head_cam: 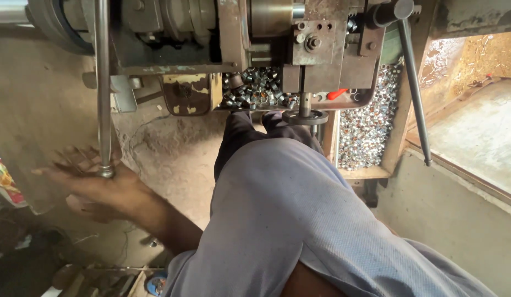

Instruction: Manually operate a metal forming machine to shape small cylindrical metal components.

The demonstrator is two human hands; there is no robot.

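The left hand [85,179] is spread open, fingers splayed and blurred, just behind the lower end of a long steel rod [103,88] hanging from the machine's [222,38] left edge. The rod looks heavy, rigid and smooth; its knobbed tip offers the best hold. The right hand is out of view.

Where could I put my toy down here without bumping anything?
The pale slab at the right, beyond the slanted lever, looks bare. So does the dusty floor left of the long rod. The trays of metal rings and nuts are packed full. The left hand sits at the rod's end.
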